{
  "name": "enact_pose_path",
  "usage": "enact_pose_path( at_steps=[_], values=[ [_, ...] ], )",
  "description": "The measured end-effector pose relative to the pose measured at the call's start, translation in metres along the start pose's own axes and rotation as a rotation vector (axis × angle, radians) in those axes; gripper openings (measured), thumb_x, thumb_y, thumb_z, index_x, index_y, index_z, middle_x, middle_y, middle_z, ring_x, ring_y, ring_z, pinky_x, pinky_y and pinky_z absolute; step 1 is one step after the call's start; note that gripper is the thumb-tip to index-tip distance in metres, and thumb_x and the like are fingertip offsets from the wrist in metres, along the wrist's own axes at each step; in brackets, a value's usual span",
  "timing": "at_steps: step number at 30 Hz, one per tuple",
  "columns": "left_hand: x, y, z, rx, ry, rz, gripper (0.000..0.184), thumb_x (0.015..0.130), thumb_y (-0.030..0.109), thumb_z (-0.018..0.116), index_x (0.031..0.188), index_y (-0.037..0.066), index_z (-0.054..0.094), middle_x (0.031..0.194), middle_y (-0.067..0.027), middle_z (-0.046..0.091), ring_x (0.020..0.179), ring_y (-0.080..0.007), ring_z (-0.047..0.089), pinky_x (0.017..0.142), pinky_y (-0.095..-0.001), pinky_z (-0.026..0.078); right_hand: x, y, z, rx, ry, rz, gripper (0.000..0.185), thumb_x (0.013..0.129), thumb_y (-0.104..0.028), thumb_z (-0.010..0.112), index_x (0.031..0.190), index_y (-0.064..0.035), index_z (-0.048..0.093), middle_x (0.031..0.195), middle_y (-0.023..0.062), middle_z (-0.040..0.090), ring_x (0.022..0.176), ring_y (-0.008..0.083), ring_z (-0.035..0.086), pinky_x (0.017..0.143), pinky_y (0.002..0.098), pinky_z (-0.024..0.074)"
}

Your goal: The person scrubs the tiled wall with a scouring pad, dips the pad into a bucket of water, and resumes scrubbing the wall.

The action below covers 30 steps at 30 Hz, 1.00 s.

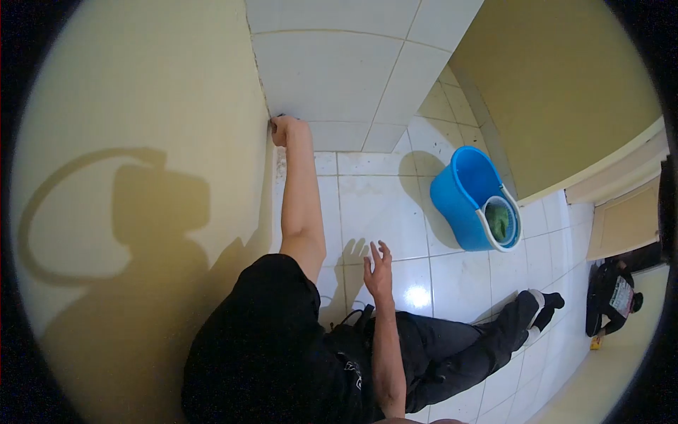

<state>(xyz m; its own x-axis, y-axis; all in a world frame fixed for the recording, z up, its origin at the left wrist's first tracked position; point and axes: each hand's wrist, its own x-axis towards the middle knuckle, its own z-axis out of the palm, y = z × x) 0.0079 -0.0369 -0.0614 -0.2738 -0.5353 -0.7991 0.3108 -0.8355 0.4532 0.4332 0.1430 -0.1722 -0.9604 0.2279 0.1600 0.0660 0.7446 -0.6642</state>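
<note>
My left hand is at the far end of my outstretched arm, low in the corner where the yellow wall meets the white tiled wall. Its fingers are curled, and a small dark bit shows at them that I cannot make out. My right hand hangs over the tiled floor with fingers apart and nothing in it. To the right of both hands stands a blue mop bucket with a white handle, and a green thing lies in its wringer basket.
My legs in dark trousers stretch to the right across the floor. Another person in dark clothes is low down at the far right, with a small yellow object by a hand. Beyond the bucket runs another yellow wall.
</note>
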Motion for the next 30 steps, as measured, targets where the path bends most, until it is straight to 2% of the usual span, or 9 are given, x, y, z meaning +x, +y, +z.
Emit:
enact_pose_path(
  at_steps=[2,4,7,10,14,16,19,25,30],
  values=[
    [-0.007,-0.001,0.003,-0.006,-0.025,0.077,0.020,0.082,0.020,0.071,0.091,0.002,0.074,0.096,-0.0158,0.074,0.083,-0.0283,0.070,0.073,-0.0412,0.057,0.001,-0.001,0.002,-0.006,-0.007,0.001,0.047,0.093,-0.008,0.063,0.139,-0.0039,0.053,0.145,0.0239,0.043,0.127,0.0426,0.049,0.105,0.0485,0.0453],
    [-0.042,0.012,-0.002,0.207,0.025,0.230,0.019,0.082,0.019,0.071,0.091,0.003,0.074,0.096,-0.0157,0.074,0.083,-0.0282,0.070,0.072,-0.0409,0.057,0.000,-0.003,0.003,0.018,-0.043,0.037,0.047,0.093,-0.008,0.063,0.139,-0.0034,0.053,0.145,0.0241,0.043,0.128,0.0428,0.049,0.106,0.0485,0.0451],
    [-0.022,0.002,-0.002,0.220,-0.004,0.299,0.018,0.083,0.018,0.069,0.090,0.003,0.074,0.093,-0.0144,0.074,0.082,-0.0280,0.070,0.070,-0.0407,0.056,0.001,-0.003,0.004,0.018,-0.038,0.030,0.047,0.094,-0.009,0.063,0.140,-0.0042,0.053,0.147,0.0211,0.042,0.127,0.0401,0.050,0.104,0.0468,0.0460],
    [-0.018,0.001,-0.005,0.082,0.052,0.057,0.017,0.083,0.017,0.067,0.089,0.002,0.073,0.089,-0.0133,0.074,0.078,-0.0277,0.069,0.067,-0.0418,0.055,0.001,-0.001,0.001,0.025,-0.029,0.038,0.047,0.094,-0.009,0.063,0.140,-0.0041,0.053,0.147,0.0210,0.043,0.127,0.0400,0.050,0.105,0.0464,0.0458],
    [-0.011,-0.004,0.005,0.004,-0.048,0.185,0.021,0.083,0.019,0.067,0.093,0.002,0.074,0.091,-0.0147,0.074,0.081,-0.0284,0.069,0.071,-0.0413,0.055,0.003,-0.001,0.001,-0.008,-0.006,0.016,0.047,0.094,-0.009,0.063,0.140,-0.0040,0.053,0.146,0.0213,0.043,0.126,0.0399,0.050,0.104,0.0462,0.0457],
    [-0.033,0.009,0.004,0.200,-0.021,0.231,0.022,0.082,0.019,0.068,0.094,0.002,0.073,0.091,-0.0152,0.074,0.082,-0.0288,0.069,0.072,-0.0413,0.055,0.001,0.000,0.002,-0.041,-0.008,-0.014,0.047,0.094,-0.009,0.063,0.140,-0.0038,0.053,0.146,0.0213,0.043,0.125,0.0399,0.050,0.104,0.0461,0.0456],
    [-0.023,0.009,0.000,0.236,-0.049,0.185,0.034,0.079,0.024,0.074,0.110,0.009,0.074,0.121,-0.0062,0.071,0.112,-0.0248,0.066,0.087,-0.0408,0.054,0.002,-0.002,0.003,0.037,-0.022,0.019,0.046,0.094,-0.008,0.063,0.139,-0.0033,0.053,0.146,0.0220,0.043,0.126,0.0405,0.050,0.104,0.0465,0.0455],
    [0.024,-0.011,-0.011,0.152,0.034,0.014,0.023,0.082,0.018,0.071,0.097,0.002,0.073,0.103,-0.0122,0.073,0.091,-0.0269,0.068,0.077,-0.0402,0.056,0.002,0.002,0.002,0.025,-0.005,0.022,0.045,0.095,-0.009,0.063,0.138,-0.0027,0.054,0.145,0.0230,0.043,0.126,0.0411,0.050,0.104,0.0469,0.0455],
    [-0.029,0.007,-0.002,0.155,-0.058,0.161,0.018,0.083,0.014,0.069,0.091,-0.001,0.072,0.094,-0.0153,0.074,0.080,-0.0270,0.069,0.071,-0.0395,0.057,0.001,0.003,0.006,-0.013,-0.015,-0.009,0.046,0.094,-0.008,0.063,0.139,-0.0027,0.053,0.145,0.0225,0.043,0.125,0.0412,0.050,0.104,0.0475,0.0457]
  ],
)
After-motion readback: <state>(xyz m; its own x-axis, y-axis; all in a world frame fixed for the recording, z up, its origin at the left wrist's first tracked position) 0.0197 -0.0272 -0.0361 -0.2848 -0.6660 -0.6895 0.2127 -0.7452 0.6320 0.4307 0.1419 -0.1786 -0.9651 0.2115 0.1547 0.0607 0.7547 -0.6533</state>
